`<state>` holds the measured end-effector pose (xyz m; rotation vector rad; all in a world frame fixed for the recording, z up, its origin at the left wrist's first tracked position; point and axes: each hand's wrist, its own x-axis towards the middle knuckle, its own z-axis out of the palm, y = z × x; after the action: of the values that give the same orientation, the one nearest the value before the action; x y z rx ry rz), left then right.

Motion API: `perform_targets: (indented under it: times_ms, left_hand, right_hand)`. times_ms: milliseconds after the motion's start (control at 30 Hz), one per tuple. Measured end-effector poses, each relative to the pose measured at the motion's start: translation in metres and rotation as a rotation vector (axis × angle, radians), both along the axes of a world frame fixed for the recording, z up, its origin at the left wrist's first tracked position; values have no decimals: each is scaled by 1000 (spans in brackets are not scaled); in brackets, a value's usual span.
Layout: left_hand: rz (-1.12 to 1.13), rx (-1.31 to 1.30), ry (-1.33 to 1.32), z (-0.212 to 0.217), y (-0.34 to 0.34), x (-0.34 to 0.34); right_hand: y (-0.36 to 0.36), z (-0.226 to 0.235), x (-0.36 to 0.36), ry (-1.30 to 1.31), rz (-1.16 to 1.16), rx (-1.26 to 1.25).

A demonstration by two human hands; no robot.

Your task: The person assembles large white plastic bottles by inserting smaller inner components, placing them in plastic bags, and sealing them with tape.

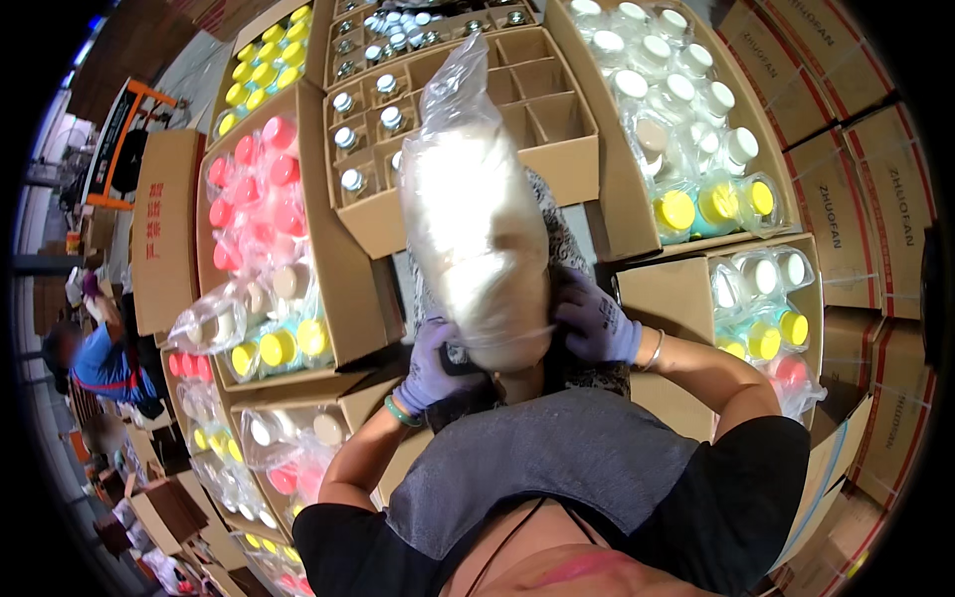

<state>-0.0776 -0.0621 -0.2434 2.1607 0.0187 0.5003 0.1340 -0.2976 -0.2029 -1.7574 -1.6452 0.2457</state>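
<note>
A long, bulging clear plastic bag (468, 209) with pale, shiny contents stands in front of my body, its twisted top reaching over a divided carton (468, 189). Glare hides what is inside. My left hand (436, 366), in a purple glove, is closed at the bag's lower left side. On the lower right side my right hand (595, 316), gloved alike, has its fingers curled in against the plastic. Some fingertips of both hands are hidden by the bag. Capped bottles (391, 118) stand in several cells at the carton's left; cells toward the right hold none.
To the left, an open carton (343, 249) holds pink-, white- and yellow-capped bottles. Another carton (622, 219) with white- and yellow-capped bottles stands at right, with a smaller filled carton (667, 291) nearer. Stacked sealed boxes (831, 214) line the far right. A person in blue (109, 368) is at far left.
</note>
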Motion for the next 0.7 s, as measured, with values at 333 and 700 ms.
perform_targets:
  times_ms: [333,700]
  left_hand:
    - [168,376,-121,32,-34,-40]
    - [295,-512,-59,293,-2,47]
  right_hand:
    - [8,67,-43,811,279,-148]
    - [26,126,-1,301,-162,198]
